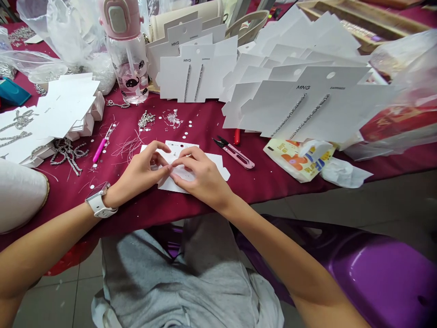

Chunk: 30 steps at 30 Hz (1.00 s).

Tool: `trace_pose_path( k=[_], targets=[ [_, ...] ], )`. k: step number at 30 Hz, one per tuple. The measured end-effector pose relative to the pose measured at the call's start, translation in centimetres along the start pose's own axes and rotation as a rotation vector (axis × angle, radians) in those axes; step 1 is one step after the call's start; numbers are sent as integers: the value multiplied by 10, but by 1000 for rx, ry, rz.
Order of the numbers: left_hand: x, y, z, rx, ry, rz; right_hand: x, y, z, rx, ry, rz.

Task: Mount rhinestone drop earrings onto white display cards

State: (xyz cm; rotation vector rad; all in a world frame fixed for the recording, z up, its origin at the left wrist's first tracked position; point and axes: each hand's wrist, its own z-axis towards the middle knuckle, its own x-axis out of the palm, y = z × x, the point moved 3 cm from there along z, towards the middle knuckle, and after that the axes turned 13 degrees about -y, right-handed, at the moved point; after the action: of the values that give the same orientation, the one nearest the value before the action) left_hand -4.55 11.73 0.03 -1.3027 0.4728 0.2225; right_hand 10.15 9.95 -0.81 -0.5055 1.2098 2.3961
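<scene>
One left hand [145, 167], one right hand [204, 176]: bent fingertips are met, grip cannot be told | flat white paper card [214, 161] is laid beneath, on maroon cloth [136, 208], seemingly for support

Card [215, 163] matt paper; tablecloth [205, 119] smooth cloth; seat [382, 273] glossy plastic.

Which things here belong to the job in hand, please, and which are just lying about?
Probably for the job:
white card under left hand and right hand
earring cards
silver chain
pink snips

Probably just lying about:
bottle
flowered packet
tissue
</scene>
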Motion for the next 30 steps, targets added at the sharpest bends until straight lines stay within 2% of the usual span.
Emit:
trace_pose_path(
  k=[12, 21, 30],
  targets=[
    [-1, -6, -1, 47, -1, 69, -2, -1, 4, 65, 23, 37],
    [-2, -22, -7, 291, -119, 238, -1, -3, 4, 123, 89, 99],
    [-2, -18, -6, 243, -105, 188, 0, -8, 7, 194, 166, 132]
  ],
)
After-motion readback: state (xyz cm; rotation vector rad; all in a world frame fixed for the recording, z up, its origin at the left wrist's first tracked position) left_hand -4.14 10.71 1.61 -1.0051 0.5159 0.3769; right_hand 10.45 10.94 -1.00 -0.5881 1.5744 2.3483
